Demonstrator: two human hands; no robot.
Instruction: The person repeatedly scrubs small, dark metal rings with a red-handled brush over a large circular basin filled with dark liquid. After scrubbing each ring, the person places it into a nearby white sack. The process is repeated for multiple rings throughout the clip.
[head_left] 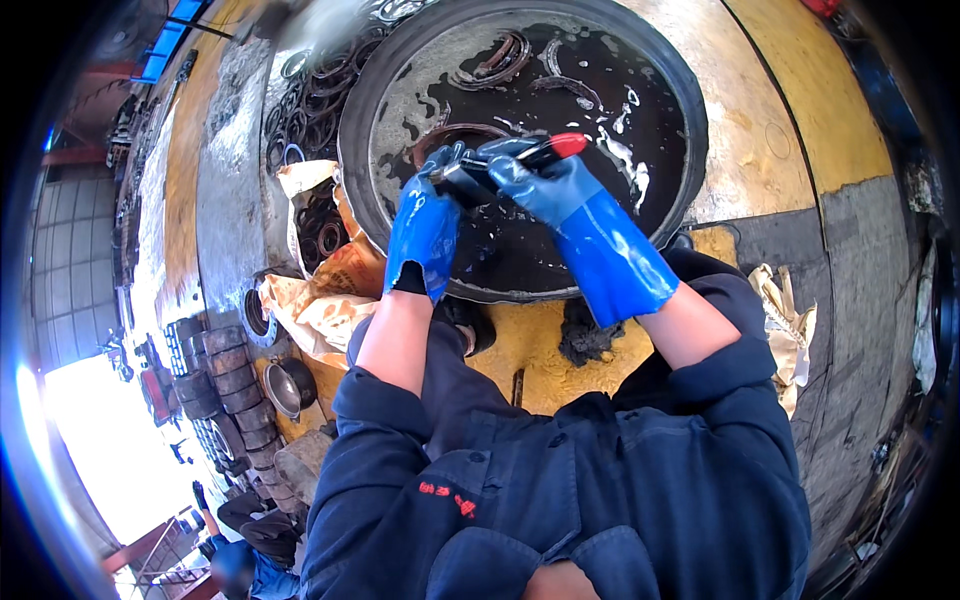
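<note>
Both of my hands are in blue rubber gloves, over a wide black tub (355, 125) of dark liquid. My left hand (424, 225) is closed around a dark, shiny piece (466, 187) whose kind I cannot make out. Close beside it, my right hand (565, 195) grips a tool with a red-and-black handle (567, 146); its working end is hidden between the gloves. Behind my fingers a reddish-brown ring (430, 145) shows in the liquid. Farther back in the tub lie more brown rings (500, 62) and curved pieces (570, 85), with whitish foam around them.
Many dark rings (318, 95) are heaped left of the tub, beside torn paper sacks (320, 305). A metal pot (290, 388) and stacked cylindrical parts (235, 380) stand nearer. A dark rag (590, 335) lies between my legs, crumpled paper (787, 325) to the right. Another person (265, 560) is at lower left.
</note>
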